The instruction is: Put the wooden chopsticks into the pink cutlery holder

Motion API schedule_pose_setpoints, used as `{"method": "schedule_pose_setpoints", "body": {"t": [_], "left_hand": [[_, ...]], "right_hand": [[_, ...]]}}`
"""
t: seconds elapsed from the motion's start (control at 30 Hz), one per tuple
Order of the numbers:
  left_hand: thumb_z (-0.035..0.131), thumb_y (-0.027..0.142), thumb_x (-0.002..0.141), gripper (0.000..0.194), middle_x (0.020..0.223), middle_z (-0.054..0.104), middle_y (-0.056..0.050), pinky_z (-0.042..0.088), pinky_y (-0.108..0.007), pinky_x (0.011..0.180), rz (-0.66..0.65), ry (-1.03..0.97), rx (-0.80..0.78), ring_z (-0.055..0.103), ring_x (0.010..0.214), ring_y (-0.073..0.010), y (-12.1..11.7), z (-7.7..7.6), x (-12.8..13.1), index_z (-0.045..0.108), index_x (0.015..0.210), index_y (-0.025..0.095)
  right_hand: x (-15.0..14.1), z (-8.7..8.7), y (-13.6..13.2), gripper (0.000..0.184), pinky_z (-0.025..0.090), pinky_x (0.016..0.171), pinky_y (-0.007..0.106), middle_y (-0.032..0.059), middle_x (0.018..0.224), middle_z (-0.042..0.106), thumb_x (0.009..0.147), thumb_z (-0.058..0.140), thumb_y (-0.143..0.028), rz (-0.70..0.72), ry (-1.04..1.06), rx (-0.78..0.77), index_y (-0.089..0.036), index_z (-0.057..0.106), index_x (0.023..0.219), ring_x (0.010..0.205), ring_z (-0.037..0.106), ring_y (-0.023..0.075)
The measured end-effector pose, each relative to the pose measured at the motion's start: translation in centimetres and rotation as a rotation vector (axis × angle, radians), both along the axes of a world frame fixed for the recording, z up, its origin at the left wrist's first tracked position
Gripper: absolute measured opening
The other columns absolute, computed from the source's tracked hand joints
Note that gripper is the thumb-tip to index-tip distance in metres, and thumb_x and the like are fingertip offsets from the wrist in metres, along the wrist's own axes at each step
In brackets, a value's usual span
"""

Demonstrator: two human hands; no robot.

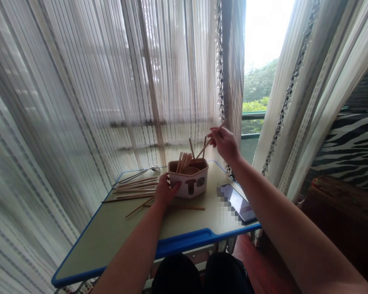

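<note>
On the table stands a pale chopstick holder [184, 188] with a brown rim and dark printed shapes on its front. My left hand [167, 192] grips its left side, thumb across the front. Above its right rear, my right hand [222, 141] is closed on a chopstick [206, 145], whose lower end slants into the holder. A bunch of chopsticks [184, 160] leans in the left part of the holder, and a few others stand at the back right. More chopsticks [136, 187] lie on the table left of the holder, partly hidden by my left hand and forearm.
The small table [110, 232] has a blue edge. A phone [241, 202], partly pixelated, lies at its right side. A metal utensil with a rounded end [155, 168] rests at the back left. Sheer curtains [178, 81] hang behind the table.
</note>
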State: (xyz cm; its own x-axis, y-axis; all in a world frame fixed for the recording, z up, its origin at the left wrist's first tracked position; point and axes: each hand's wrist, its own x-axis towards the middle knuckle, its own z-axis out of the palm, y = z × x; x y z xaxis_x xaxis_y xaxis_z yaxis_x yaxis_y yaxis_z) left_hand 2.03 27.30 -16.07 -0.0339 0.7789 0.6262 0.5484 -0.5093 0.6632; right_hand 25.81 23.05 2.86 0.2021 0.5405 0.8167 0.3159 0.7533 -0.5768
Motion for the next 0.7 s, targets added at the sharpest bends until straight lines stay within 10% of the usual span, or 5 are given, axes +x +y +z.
{"method": "schedule_pose_setpoints", "body": {"t": [0.53,0.7], "left_hand": [[0.064,0.056,0.062,0.070,0.098,0.055,-0.009,0.043,-0.034,0.066,0.167,0.180,0.105,0.057,0.082,-0.0244,-0.2,0.7,0.6,0.041,0.118,0.022],[0.058,0.057,0.067,0.065,0.107,0.054,-0.010,0.043,-0.037,0.076,0.213,0.267,0.090,0.057,0.091,-0.0259,-0.7,1.2,0.9,0.041,0.118,0.020]], "right_hand": [[-3.0,2.3,6.1,0.013,0.043,0.059,0.024,0.0071,0.073,0.067,0.080,0.057,-0.022,-0.305,-0.629,-0.378,-0.012,0.065,0.077,0.065,0.060,0.0143],[-3.4,0.7,6.3,0.028,0.043,0.068,0.026,0.0111,0.093,0.067,0.080,0.056,-0.025,-0.357,-0.716,-0.443,-0.013,0.059,0.105,0.081,0.062,0.0180]]}}
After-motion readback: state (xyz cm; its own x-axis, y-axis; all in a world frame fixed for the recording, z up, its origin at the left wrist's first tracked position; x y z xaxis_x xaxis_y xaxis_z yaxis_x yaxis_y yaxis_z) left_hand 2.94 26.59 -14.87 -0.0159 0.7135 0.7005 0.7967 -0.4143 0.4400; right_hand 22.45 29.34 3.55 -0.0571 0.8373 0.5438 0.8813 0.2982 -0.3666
